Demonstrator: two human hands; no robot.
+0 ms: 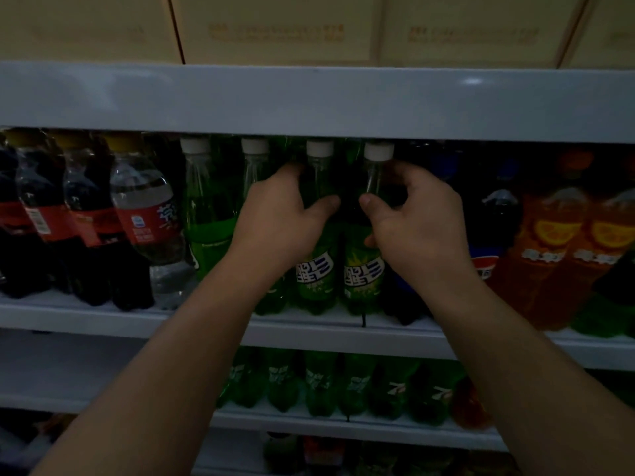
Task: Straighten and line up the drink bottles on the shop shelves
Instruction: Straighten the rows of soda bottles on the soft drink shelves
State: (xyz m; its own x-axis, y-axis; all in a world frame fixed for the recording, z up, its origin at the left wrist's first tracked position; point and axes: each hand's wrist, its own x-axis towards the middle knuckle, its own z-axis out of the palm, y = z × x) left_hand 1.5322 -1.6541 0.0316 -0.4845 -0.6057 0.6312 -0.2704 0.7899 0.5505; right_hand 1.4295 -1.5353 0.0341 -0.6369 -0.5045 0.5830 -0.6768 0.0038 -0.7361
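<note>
Lining up, the left hand (278,214) clasped one green bottle (314,273), the right hand (415,221) its neighbour (364,273); next, both probably needed nudging flush.

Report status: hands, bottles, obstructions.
Left hand grips third green bottle; right hand grips fourth green bottle. Both upright, labels forward. No obstruction seen.

Pale yellowish cartons (275,15) stand side by side along the top of the view, faint blurred gold print on their fronts, dark narrow gaps between them.
</note>
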